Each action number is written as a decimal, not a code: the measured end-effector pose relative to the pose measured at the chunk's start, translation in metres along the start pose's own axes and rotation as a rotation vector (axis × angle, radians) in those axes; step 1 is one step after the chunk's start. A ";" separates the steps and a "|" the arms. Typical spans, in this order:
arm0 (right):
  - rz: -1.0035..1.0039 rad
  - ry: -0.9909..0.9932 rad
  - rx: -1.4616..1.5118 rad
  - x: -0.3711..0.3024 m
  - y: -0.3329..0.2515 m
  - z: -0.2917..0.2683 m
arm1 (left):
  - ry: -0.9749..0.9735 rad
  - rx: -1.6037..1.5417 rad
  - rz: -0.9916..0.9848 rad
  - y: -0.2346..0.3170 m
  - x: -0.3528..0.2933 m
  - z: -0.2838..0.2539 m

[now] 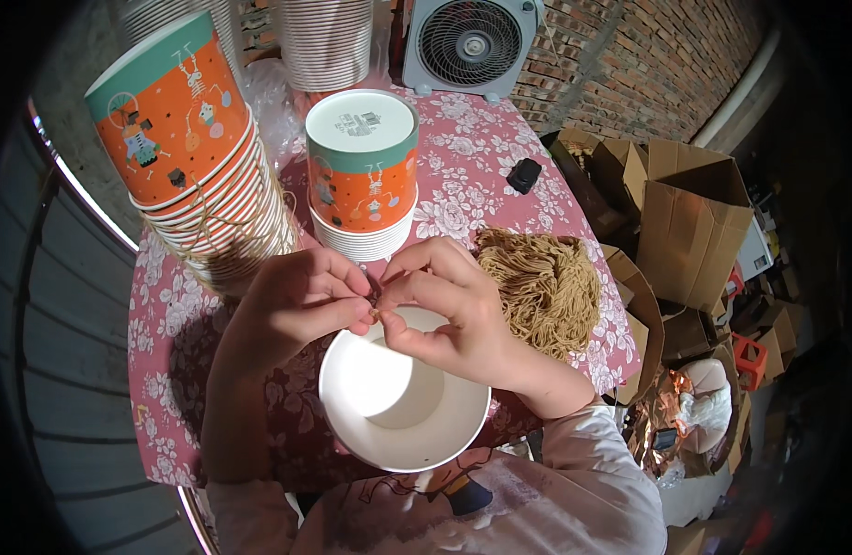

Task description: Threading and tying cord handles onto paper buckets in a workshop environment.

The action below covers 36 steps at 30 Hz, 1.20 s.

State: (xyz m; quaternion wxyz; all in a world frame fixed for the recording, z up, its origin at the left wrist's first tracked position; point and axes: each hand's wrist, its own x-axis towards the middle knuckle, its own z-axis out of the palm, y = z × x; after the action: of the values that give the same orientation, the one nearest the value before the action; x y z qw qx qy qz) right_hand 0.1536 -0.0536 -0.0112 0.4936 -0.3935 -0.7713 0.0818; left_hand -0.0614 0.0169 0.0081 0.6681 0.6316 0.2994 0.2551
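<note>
Small item (374, 315), kind unclear, pinched between closed fingertips of left hand (306, 301) and right hand (444, 310) | white tub (431, 430) seen mouth-up beneath, at the near edge of the table (463, 139) | judged light, stiff-walled, dentable; best held by the rim

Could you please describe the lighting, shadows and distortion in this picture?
In the head view, strong light glares inside the white paper bucket; shadow darkens the pink floral tablecloth left of it; fisheye distortion curves the grey slatted panel at left.
</note>
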 end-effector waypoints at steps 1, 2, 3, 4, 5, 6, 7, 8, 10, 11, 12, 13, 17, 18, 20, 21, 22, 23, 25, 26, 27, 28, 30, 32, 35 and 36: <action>-0.008 -0.004 -0.020 0.000 0.000 0.000 | 0.000 -0.001 0.000 -0.001 0.001 0.000; -0.016 -0.007 -0.040 -0.001 0.001 0.000 | -0.016 0.017 0.014 -0.003 0.002 -0.001; -0.016 -0.008 -0.039 -0.001 0.002 0.001 | -0.031 0.036 0.028 -0.004 0.003 -0.002; -0.030 -0.005 -0.047 0.000 0.004 0.002 | -0.031 0.035 0.027 -0.004 0.003 -0.002; -0.045 -0.002 -0.056 0.000 0.005 0.003 | -0.025 0.058 0.022 -0.004 0.003 -0.002; -0.045 -0.005 -0.053 0.000 0.005 0.003 | -0.016 0.082 0.018 -0.005 0.002 -0.002; -0.034 -0.022 -0.058 0.000 0.005 0.003 | -0.013 0.079 0.017 -0.004 0.002 -0.002; -0.022 -0.039 -0.062 0.001 0.006 0.004 | 0.005 0.107 0.017 -0.003 0.001 -0.002; 0.000 -0.048 -0.045 0.000 0.009 0.004 | 0.022 0.131 0.015 -0.004 0.002 0.000; 0.022 -0.053 -0.029 0.000 0.010 0.004 | 0.030 0.144 0.040 -0.005 0.002 0.000; 0.022 -0.057 -0.026 0.000 0.011 0.004 | 0.041 0.158 0.064 -0.006 0.002 0.000; 0.054 -0.074 0.016 0.001 0.011 0.003 | 0.045 0.156 0.062 -0.005 0.001 0.000; 0.132 -0.073 0.115 0.001 0.011 0.006 | 0.023 0.133 0.017 0.000 0.000 -0.004; 0.133 -0.075 0.116 0.001 0.012 0.006 | 0.001 0.132 0.015 0.000 0.001 -0.005; 0.106 -0.084 0.147 0.001 0.016 0.006 | -0.016 0.124 0.019 -0.001 0.002 -0.008; 0.106 -0.087 0.149 0.001 0.016 0.006 | -0.032 0.119 0.024 -0.002 0.002 -0.008; 0.122 -0.089 0.158 0.001 0.016 0.006 | -0.030 0.118 0.023 -0.003 0.001 -0.009; 0.139 -0.092 0.167 0.001 0.016 0.007 | -0.032 0.117 0.049 -0.003 0.000 -0.009; 0.138 -0.093 0.162 0.001 0.014 0.007 | -0.036 0.114 0.075 -0.005 0.001 -0.009; 0.136 -0.093 0.157 0.001 0.014 0.007 | -0.038 0.120 0.085 -0.006 0.001 -0.009; 0.138 -0.093 0.154 0.000 0.015 0.007 | -0.045 0.126 0.095 -0.008 0.002 -0.009; 0.115 -0.088 0.145 0.000 0.018 0.007 | -0.049 0.124 0.095 -0.008 0.004 -0.009; 0.091 -0.084 0.139 0.001 0.019 0.006 | -0.028 0.102 0.072 -0.008 0.004 -0.008; 0.022 -0.096 0.031 0.005 0.018 0.005 | 0.001 0.080 0.090 -0.012 0.003 -0.010; 0.047 -0.082 -0.001 0.004 0.017 0.006 | 0.055 0.084 0.145 -0.014 0.004 -0.008; 0.047 -0.081 -0.001 0.004 0.016 0.005 | 0.093 0.115 0.180 -0.014 0.004 -0.007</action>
State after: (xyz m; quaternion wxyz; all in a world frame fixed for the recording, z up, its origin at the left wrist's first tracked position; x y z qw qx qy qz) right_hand 0.1567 -0.0383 -0.0190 0.4597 -0.4084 -0.7811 0.1088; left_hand -0.0646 0.0236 -0.0064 0.5906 0.6808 0.2861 0.3255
